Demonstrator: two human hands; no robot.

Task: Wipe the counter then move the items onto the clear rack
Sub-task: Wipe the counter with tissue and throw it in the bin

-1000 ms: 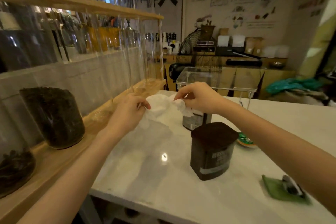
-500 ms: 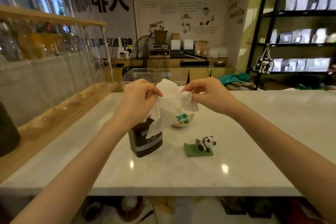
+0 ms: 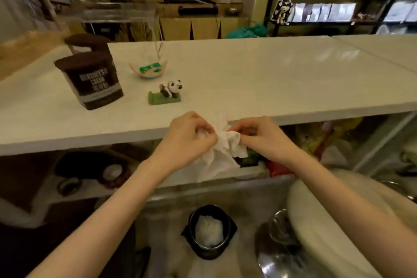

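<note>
Both hands are gripping one white paper towel [image 3: 222, 150] in front of the table's near edge. The left hand [image 3: 188, 140] is pinching a bunched corner between thumb and fingertips; the right hand [image 3: 262, 140] is pinching the opposite side, fingers curled shut on the paper. The towel is hanging crumpled between them, its loose tail drooping below the table [image 3: 259, 74] edge, not touching the top.

Below, on the floor, a dark bin [image 3: 208, 231] with white paper inside is sitting almost straight under the towel.

Farther out, the items are standing on the left part of the table, ahead and left of the hands: a panda figure [image 3: 168, 92] on a green base nearest, then a brown cocoa tin [image 3: 90, 80] further left, with a second tin [image 3: 89, 43] just behind it and a small glass dish [image 3: 149, 69] beyond the panda. The clear rack [image 3: 108, 12] is standing at the far left edge, behind the tins, blurred.

Judgement: the left hand is nearer the items and the rack. The panda's base is lying with its long axis across the view. The wide right stretch of table is bare, so wiping would likely be running rightward.
</note>
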